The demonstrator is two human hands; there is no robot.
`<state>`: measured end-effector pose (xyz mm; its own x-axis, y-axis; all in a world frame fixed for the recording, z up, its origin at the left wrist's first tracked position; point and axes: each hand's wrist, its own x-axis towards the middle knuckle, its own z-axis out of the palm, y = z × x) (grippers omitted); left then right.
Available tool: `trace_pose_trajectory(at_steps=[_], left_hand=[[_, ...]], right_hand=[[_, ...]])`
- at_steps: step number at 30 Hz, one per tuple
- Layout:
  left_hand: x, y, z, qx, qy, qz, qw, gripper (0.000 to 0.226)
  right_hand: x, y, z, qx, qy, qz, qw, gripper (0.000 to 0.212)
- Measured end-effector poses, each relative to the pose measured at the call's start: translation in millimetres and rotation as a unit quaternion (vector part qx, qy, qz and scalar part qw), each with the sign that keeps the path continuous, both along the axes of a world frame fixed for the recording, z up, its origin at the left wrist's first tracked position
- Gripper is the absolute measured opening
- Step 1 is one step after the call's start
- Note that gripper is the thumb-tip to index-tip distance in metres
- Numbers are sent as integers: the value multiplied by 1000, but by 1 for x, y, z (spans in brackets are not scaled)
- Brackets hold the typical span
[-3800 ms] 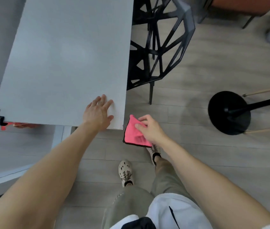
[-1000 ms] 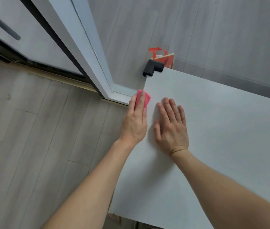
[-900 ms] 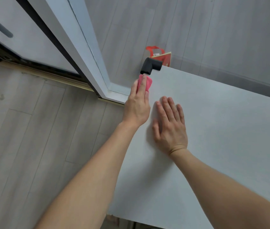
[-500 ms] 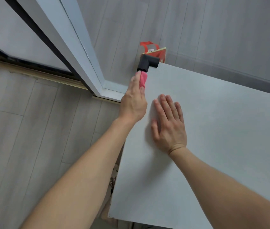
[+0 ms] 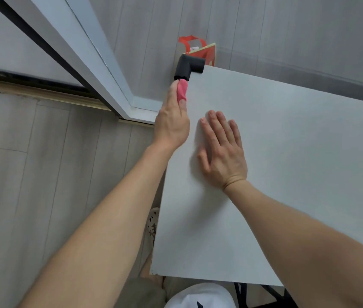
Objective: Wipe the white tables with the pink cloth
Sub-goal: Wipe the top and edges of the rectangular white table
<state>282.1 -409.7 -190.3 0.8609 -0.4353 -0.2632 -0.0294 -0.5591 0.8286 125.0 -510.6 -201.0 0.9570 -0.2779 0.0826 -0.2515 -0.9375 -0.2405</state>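
Note:
The white table [image 5: 287, 174] fills the right half of the view. My left hand [image 5: 172, 121] grips the folded pink cloth [image 5: 181, 91] against the table's left edge, just below the black corner guard [image 5: 188, 67]. Most of the cloth is hidden inside my fingers. My right hand [image 5: 222, 150] lies flat on the tabletop, fingers straight and spread, beside the left hand.
A white door frame [image 5: 82, 54] with a dark sliding track runs diagonally at the upper left. A red bag [image 5: 200, 50] stands behind the table's far corner against the grey wall. Wood-look floor lies to the left. My shoe [image 5: 151, 223] shows under the table edge.
My left hand has slid the pink cloth forward along the table's left edge until it reaches the black corner guard. My right hand has stayed flat on the tabletop.

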Motion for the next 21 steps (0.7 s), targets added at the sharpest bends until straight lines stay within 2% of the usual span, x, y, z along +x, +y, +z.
trace_pose_trajectory(at_steps=[5,13,19,21], left_hand=[[-79,65,5,-8,7,-7,1000,54],[-3,-8,0,48,-48,3,998,57],[-92,71,6,28,-36,-26,999,58],[-85,67,6,53,-33,-27,998,59]], right_hand=[[0,0,1,3,-4,-2,1000,78],[0,1,-1,0,-5,-3,1000,85],[1,1,-1,7,5,-5,1000,85],[2,1,-1,4,8,-5,1000,85]])
